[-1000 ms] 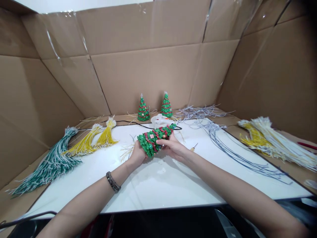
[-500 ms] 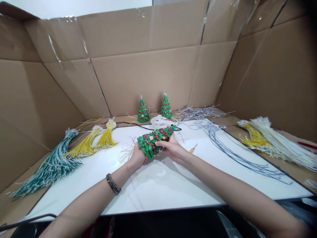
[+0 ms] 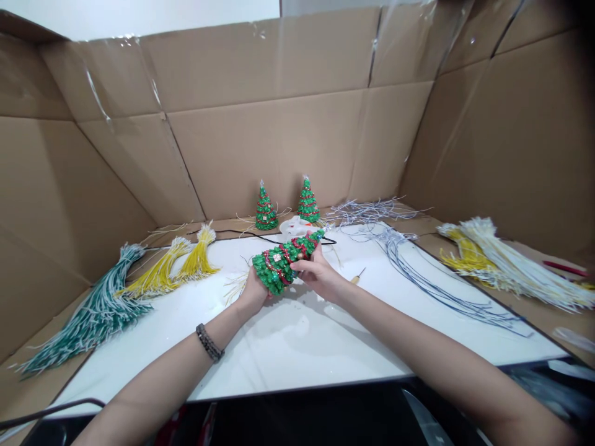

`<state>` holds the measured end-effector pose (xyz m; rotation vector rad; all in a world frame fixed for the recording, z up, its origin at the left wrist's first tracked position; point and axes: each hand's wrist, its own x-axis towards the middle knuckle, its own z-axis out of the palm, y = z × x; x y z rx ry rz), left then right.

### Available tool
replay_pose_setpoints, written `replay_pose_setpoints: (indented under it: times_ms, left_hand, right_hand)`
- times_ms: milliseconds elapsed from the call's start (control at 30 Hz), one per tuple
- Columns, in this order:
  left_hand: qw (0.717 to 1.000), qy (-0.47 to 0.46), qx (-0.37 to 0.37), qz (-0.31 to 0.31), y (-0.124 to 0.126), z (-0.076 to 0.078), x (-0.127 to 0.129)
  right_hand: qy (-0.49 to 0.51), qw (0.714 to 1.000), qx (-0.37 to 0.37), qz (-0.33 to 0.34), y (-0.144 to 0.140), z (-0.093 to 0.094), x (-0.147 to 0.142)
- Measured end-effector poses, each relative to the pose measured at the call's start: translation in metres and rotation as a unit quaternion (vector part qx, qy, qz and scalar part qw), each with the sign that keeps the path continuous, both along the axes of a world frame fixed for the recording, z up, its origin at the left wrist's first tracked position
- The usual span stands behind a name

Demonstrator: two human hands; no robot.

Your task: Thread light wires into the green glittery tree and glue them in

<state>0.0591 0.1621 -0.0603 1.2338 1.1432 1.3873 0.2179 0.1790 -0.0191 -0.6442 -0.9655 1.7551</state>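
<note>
A small green Christmas tree [image 3: 275, 267] with red garland and little ornaments lies tilted between my hands above the white board [image 3: 297, 347], its tip pointing right and away. My left hand [image 3: 254, 291] is closed around its wide base, and the fingers underneath are partly hidden. Higher up, my right hand [image 3: 320, 275] grips the tree near its top, thumb on the front. Just behind the tree sits a white glue gun [image 3: 294, 226] with a black cord. An awl [image 3: 357, 277] with a wooden handle rests right of my right hand.
Two similar trees, a left one [image 3: 266, 207] and a right one [image 3: 307, 201], stand at the back. Green bundled wires [image 3: 100, 310] and yellow bundles [image 3: 158, 269] lie left; blue-grey wires [image 3: 432, 291] and white bundles [image 3: 520, 266] lie right. Cardboard walls [image 3: 279, 136] surround the board.
The held tree has turned slightly in my hands, its tip now a little lower in its tilt to the right. The whole view has shifted slightly; both hands keep their grip.
</note>
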Motion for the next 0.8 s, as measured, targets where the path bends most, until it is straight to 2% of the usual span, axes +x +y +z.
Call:
replay_pose_setpoints:
  times_ms: [167,400,567,700,800]
  left_hand:
    - [0.999,0.019,0.005,0.029,-0.0006,-0.0038,0.0021]
    - [0.999,0.026,0.018,0.044,-0.0062,0.0042,0.0054]
    - [0.997,0.033,0.029,0.057,-0.0076,0.0003,0.0058]
    - [0.997,0.012,0.055,0.051,-0.0068,-0.0035,0.0061]
    - [0.998,-0.008,0.044,0.052,-0.0056,-0.0033,0.0061]
  right_hand:
    - [-0.011,1.0,0.018,-0.011,0.002,-0.0071,-0.003]
    - [-0.001,0.999,0.03,-0.017,-0.0019,-0.0039,-0.0036]
    - [-0.016,0.999,0.027,-0.009,-0.0025,-0.0067,-0.002]
    - [-0.016,0.999,0.022,-0.022,-0.0067,-0.0031,-0.0018]
    - [-0.019,0.999,0.026,-0.013,-0.0066,-0.0012,-0.0002]
